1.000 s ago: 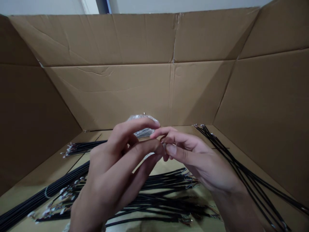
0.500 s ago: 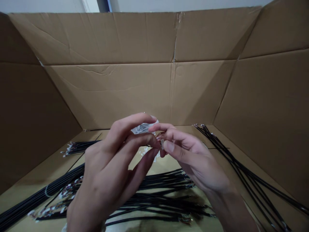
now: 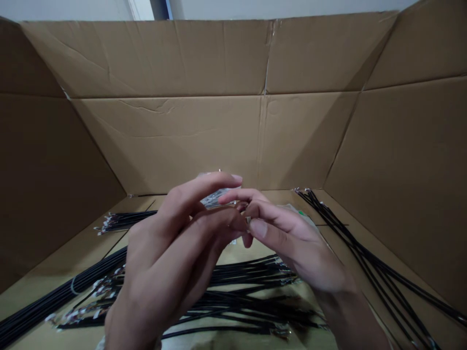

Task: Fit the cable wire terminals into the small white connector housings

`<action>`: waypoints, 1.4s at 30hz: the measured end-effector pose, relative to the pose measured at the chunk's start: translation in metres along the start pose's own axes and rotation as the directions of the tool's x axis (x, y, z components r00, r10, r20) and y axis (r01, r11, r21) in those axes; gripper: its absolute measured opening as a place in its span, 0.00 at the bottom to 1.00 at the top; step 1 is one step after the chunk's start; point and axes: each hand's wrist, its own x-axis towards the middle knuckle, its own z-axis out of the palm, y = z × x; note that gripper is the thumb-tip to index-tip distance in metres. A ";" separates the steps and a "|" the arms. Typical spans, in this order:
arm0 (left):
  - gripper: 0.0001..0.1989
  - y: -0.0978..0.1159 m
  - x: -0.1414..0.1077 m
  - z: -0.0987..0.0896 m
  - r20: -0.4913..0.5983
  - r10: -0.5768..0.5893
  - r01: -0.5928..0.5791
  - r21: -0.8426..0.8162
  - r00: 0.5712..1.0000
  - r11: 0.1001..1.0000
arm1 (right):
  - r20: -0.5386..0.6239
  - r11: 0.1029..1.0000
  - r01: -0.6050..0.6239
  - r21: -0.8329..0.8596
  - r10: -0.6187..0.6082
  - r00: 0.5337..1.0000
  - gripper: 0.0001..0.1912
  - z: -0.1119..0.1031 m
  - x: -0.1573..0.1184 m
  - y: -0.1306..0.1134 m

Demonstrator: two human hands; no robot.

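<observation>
My two hands meet in the middle of the head view, fingertips touching. My right hand [image 3: 288, 238] pinches a small white connector [image 3: 248, 219] between thumb and fingers; only a sliver of it shows. My left hand [image 3: 171, 248] has thumb and index finger pressed together against that connector's side, and what they hold is hidden behind the fingers. The left hand's upper finger stretches above the right hand's raised finger. Behind the fingertips lies a clear plastic bag [image 3: 215, 197]. Below the hands, black cables [image 3: 251, 301] with small connectors and coloured wires at their ends lie on the surface.
Tall cardboard walls [image 3: 175, 126] enclose the work surface at the back and both sides. A tied bundle of black cables [image 3: 87, 277] lies at the left, a smaller bunch [image 3: 131, 221] behind it. Several long cables [image 3: 361, 248] run along the right side.
My left thumb and index finger have closed in on the right fingertips, covering more of the white connector. The view has shifted slightly.
</observation>
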 end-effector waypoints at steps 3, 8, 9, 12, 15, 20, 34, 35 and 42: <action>0.11 0.001 -0.001 -0.003 0.030 0.002 -0.001 -0.042 1.000 0.999 | 0.015 1.000 0.003 -0.019 -0.003 1.000 0.10 -0.002 0.000 0.000; 0.11 -0.005 -0.001 -0.001 0.049 0.043 -0.038 -0.101 0.998 0.994 | 0.001 1.000 0.007 -0.030 -0.007 1.000 0.11 -0.004 0.001 0.002; 0.12 -0.006 0.000 -0.001 0.048 0.045 -0.040 -0.093 0.998 0.995 | -0.004 1.000 0.010 -0.014 -0.010 1.000 0.11 -0.004 0.001 0.003; 0.12 -0.006 0.000 -0.001 0.049 0.027 -0.024 -0.057 0.998 0.998 | -0.026 1.000 0.025 0.020 -0.024 0.999 0.09 -0.004 0.002 0.007; 0.11 -0.003 0.001 -0.002 0.042 0.017 -0.016 -0.020 0.999 1.000 | -0.049 0.998 0.051 0.023 -0.050 0.998 0.08 -0.003 0.003 0.008; 0.11 0.000 0.000 -0.002 0.028 0.017 -0.018 0.008 0.999 1.000 | -0.064 0.998 0.047 -0.047 -0.050 0.997 0.13 -0.003 0.002 0.004; 0.06 0.002 -0.002 0.005 0.033 0.024 -0.028 0.139 0.999 0.990 | -0.119 0.994 0.011 -0.106 -0.024 0.993 0.14 -0.003 0.004 0.005; 0.06 0.001 -0.002 0.006 0.036 0.017 -0.023 0.147 0.999 0.989 | -0.125 0.993 0.009 -0.114 -0.024 0.992 0.14 -0.003 0.004 0.005; 0.05 0.002 -0.002 0.003 0.043 0.007 -0.013 0.144 0.999 0.989 | -0.144 0.976 0.011 -0.219 -0.044 0.989 0.12 -0.003 0.006 0.006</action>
